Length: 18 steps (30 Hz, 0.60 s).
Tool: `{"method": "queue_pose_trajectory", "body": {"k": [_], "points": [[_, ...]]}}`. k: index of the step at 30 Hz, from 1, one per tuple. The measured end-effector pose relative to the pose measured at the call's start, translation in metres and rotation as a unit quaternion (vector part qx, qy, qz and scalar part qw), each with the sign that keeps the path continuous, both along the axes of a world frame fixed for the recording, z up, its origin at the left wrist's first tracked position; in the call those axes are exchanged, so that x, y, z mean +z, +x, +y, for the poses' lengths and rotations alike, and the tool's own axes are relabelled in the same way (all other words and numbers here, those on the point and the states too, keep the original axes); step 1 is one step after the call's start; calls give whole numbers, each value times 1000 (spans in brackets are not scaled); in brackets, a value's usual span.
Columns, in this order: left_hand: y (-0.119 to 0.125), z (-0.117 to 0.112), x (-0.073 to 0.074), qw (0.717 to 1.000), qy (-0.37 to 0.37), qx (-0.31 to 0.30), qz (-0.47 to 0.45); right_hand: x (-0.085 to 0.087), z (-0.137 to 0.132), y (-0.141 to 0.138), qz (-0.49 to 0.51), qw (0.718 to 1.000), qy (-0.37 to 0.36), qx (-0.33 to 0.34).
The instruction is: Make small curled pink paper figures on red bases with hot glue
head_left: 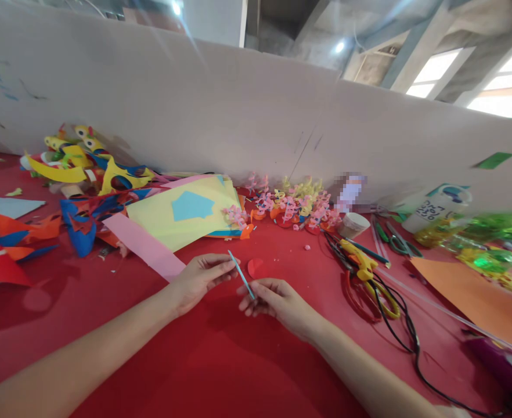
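Observation:
A thin light-blue strip [241, 274], narrow like a stick or a folded slip of paper, slants between my hands above the red table [221, 371]. At its upper end, the thumb and fingers of my left hand [201, 280] pinch it. My right hand [277, 302] grips the lower end between thumb and fingers. Just beyond the strip lies a small red paper circle [256, 267]. Beside my left hand is a pink paper strip [145, 247]. Small pink and yellow curled paper pieces [288, 206] stand in a cluster further back.
Yellow paper sheets [160, 229] with a blue cutout [193, 206] lie back left, near colourful paper shapes [79, 229]. To the right are a yellow glue gun [360, 261] with its black cable, scissors [401, 238], a white cup [436, 206] and orange paper [473, 296]. A pale partition [238, 110] stands behind.

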State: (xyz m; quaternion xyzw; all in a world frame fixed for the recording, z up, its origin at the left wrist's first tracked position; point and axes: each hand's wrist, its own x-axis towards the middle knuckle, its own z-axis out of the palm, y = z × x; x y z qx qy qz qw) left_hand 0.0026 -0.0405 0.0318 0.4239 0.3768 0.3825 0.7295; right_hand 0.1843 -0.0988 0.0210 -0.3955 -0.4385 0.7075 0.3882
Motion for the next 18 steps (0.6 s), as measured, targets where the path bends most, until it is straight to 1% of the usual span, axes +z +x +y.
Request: {"method": "queue_pose_trajectory", "body": {"k": [3,5,10,13,15,18], "points": [[0,-1,-1,1000,5,4,8,-1,0,-1,-6,1000,18,-1],[1,-3,-1,1000,15,-5,16,-3,1,-2,-29,999,41,-7],[2,-7,-2,994,76,-70,46,-5,-1,-5,-84,992,98,-9],[2,-8,-4,987,109,-84,78,-4,-4,-6,-125,982,142,-20],[2,-9,-5,985,121,-75,97,-4,-6,-6,-187,966,175,-37],[4,-10,-7,984,125,-61,108,-4,-7,-5,-305,919,241,-72]]}}
